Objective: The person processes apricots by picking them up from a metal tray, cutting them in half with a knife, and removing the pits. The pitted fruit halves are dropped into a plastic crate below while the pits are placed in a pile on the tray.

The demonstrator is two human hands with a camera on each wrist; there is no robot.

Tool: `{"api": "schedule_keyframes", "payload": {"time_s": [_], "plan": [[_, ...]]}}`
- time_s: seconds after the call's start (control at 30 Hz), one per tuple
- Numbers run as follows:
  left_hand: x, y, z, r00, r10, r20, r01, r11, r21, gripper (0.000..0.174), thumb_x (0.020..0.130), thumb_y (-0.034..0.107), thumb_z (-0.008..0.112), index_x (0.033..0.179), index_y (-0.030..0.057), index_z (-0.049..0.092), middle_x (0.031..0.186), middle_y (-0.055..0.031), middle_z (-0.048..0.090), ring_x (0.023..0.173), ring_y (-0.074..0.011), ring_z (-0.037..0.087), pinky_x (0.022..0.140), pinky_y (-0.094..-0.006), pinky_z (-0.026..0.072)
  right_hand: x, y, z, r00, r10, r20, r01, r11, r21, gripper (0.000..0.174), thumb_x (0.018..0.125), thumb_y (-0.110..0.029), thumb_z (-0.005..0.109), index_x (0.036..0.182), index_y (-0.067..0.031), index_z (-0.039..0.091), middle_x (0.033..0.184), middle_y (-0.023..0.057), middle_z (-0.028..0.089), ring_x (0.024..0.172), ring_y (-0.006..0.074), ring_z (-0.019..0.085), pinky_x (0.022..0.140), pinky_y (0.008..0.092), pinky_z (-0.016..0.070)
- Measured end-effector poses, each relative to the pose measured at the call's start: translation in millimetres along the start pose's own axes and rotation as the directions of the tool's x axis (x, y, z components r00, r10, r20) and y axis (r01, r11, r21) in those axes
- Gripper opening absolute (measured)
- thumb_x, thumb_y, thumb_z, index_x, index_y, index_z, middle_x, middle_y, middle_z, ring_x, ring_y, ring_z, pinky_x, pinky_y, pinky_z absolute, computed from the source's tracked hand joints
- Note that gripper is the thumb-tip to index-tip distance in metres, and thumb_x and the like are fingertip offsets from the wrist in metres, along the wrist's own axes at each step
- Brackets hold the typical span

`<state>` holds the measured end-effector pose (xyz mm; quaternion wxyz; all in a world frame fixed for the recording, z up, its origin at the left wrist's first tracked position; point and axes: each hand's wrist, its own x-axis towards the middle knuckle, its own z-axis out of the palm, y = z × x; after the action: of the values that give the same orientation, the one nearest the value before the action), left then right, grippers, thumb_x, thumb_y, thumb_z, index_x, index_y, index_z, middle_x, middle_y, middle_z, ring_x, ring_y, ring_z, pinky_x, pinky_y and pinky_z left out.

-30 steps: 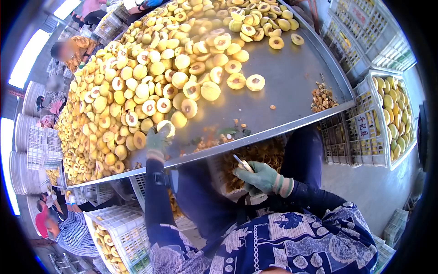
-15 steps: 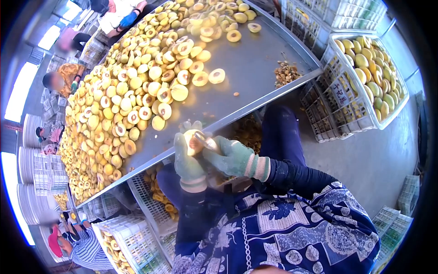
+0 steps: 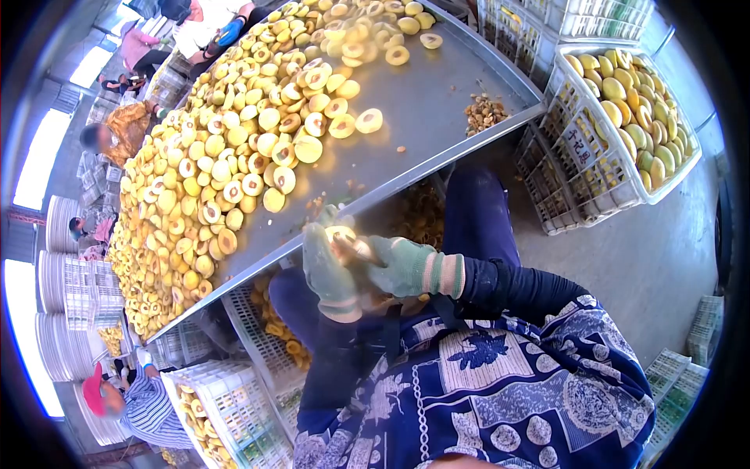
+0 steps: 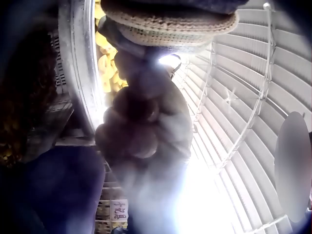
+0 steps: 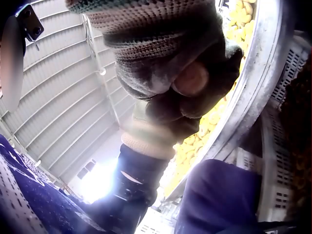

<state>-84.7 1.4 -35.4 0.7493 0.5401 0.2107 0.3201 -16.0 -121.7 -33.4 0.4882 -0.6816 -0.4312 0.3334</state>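
In the head view my gloved left hand (image 3: pixel 324 270) holds a yellow peach half (image 3: pixel 338 234) just off the table's near edge, cut face up. My right hand (image 3: pixel 400 266), in a green glove with a striped cuff, grips a small pitting tool (image 3: pixel 362 248) whose metal end meets the brown centre of the fruit. The round butt of its handle (image 5: pixel 191 79) pokes out of the fist in the right wrist view. Dark, hazy gloved fingers (image 4: pixel 141 131) fill the left wrist view. A wide heap of peach halves (image 3: pixel 234 156) covers the metal table (image 3: pixel 406 105).
Brown pits (image 3: pixel 485 114) lie piled at the table's right corner. A white crate (image 3: pixel 566 129) of whole fruit stands at the right. Below the hands is a container of brown scraps (image 3: pixel 422 215); another crate (image 3: pixel 242 406) stands lower left. Other people work at the left.
The left hand has gone from the heap's edge to the right hand, bringing a peach half. The right hand has lifted the tool to the fruit, and both hands now work together there.
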Motion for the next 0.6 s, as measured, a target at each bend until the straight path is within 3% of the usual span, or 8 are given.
{"api": "schedule_keyframes", "payload": {"time_s": [0.03, 0.1, 0.2, 0.33, 0.43, 0.5, 0.57, 0.6], "plan": [[-0.7, 1.9, -1.3, 0.999, -0.049, -0.008, 0.049, 0.999, 0.019, 0.054, 0.095, 0.040, 0.047, 0.122, -0.0072, 0.045, 0.114, -0.0178, 0.056, 0.099, -0.0297, 0.059, 0.087, -0.0368, 0.0485, -2.3, -6.0, -3.6, 1.000, 0.001, 0.001, -0.001, 1.000, 0.001, 0.040, 0.088, -0.035, 0.053, 0.116, -0.0062, 0.051, 0.094, 0.0199, 0.064, 0.088, 0.0361, 0.062, 0.076, 0.0408, 0.0483], [-1.4, 4.8, -3.4, 0.998, -0.067, -0.007, 0.067, 0.998, 0.011, 0.052, 0.094, 0.038, 0.049, 0.120, -0.0072, 0.047, 0.114, -0.0180, 0.056, 0.097, -0.0294, 0.060, 0.086, -0.0367, 0.0494, -7.0, -23.1, -16.1, 0.979, 0.185, 0.084, -0.176, 0.979, -0.099, 0.039, 0.088, -0.036, 0.054, 0.113, -0.0066, 0.052, 0.093, 0.0177, 0.064, 0.089, 0.0345, 0.062, 0.077, 0.0399, 0.0480], [-3.0, 5.0, -4.4, 0.996, -0.090, -0.017, 0.090, 0.996, 0.010, 0.049, 0.093, 0.036, 0.051, 0.116, -0.0069, 0.050, 0.112, -0.0183, 0.058, 0.093, -0.0290, 0.062, 0.082, -0.0362, 0.0513, -1.3, -15.3, -13.5, 0.953, 0.262, 0.151, -0.225, 0.948, -0.225, 0.039, 0.088, -0.037, 0.053, 0.112, -0.0071, 0.053, 0.095, 0.0163, 0.064, 0.090, 0.0334, 0.062, 0.078, 0.0393, 0.0475], [-4.0, 7.6, -5.1, 0.986, -0.166, -0.012, 0.167, 0.986, 0.024, 0.046, 0.093, 0.035, 0.053, 0.114, -0.0064, 0.052, 0.107, -0.0176, 0.061, 0.085, -0.0283, 0.064, 0.074, -0.0350, 0.0541, -4.1, -11.3, -13.5, 0.969, 0.203, 0.140, -0.159, 0.948, -0.275, 0.032, 0.084, -0.028, 0.058, 0.105, -0.0037, 0.054, 0.085, 0.0197, 0.064, 0.081, 0.0351, 0.063, 0.071, 0.0417, 0.0482], [-2.2, -0.1, -11.8, 0.994, -0.107, 0.024, 0.104, 0.988, 0.116, 0.045, 0.093, 0.035, 0.052, 0.113, -0.0059, 0.053, 0.102, -0.0173, 0.063, 0.080, -0.0282, 0.065, 0.070, -0.0347, 0.0550, -2.5, -7.0, -10.8, 0.974, 0.166, 0.154, -0.139, 0.975, -0.171, 0.032, 0.085, -0.029, 0.058, 0.104, -0.0034, 0.055, 0.080, 0.0149, 0.064, 0.071, 0.0286, 0.064, 0.062, 0.0379, 0.0496], [-3.0, -6.0, -8.7, 0.997, -0.074, -0.017, 0.075, 0.993, 0.094, 0.044, 0.093, 0.035, 0.052, 0.113, -0.0043, 0.054, 0.100, -0.0170, 0.063, 0.078, -0.0272, 0.065, 0.067, -0.0342, 0.0552, -7.0, -25.8, -21.6, 0.887, 0.291, 0.359, -0.395, 0.880, 0.262, 0.029, 0.086, -0.031, 0.059, 0.098, -0.0043, 0.058, 0.070, 0.0064, 0.060, 0.054, 0.0183, 0.059, 0.047, 0.0302, 0.0461], [-3.4, -6.4, -6.8, 0.998, -0.030, -0.058, 0.034, 0.997, 0.074, 0.043, 0.093, 0.036, 0.052, 0.113, -0.0027, 0.054, 0.099, -0.0166, 0.064, 0.075, -0.0262, 0.065, 0.064, -0.0336, 0.0554, -6.0, -20.2, -19.2, 0.836, 0.301, 0.459, -0.487, 0.793, 0.367, 0.029, 0.086, -0.032, 0.060, 0.095, -0.0046, 0.059, 0.066, 0.0030, 0.056, 0.048, 0.0138, 0.053, 0.042, 0.0264, 0.0420], [-4.8, -4.8, -6.1, 0.989, -0.128, -0.073, 0.132, 0.991, 0.040, 0.043, 0.092, 0.036, 0.053, 0.113, -0.0008, 0.055, 0.097, -0.0166, 0.064, 0.074, -0.0249, 0.064, 0.063, -0.0335, 0.0556, -6.0, -17.5, -18.9, 0.780, 0.294, 0.553, -0.577, 0.680, 0.452, 0.029, 0.087, -0.034, 0.060, 0.092, -0.0050, 0.060, 0.061, -0.0005, 0.053, 0.042, 0.0092, 0.047, 0.037, 0.0225, 0.0378]]}}
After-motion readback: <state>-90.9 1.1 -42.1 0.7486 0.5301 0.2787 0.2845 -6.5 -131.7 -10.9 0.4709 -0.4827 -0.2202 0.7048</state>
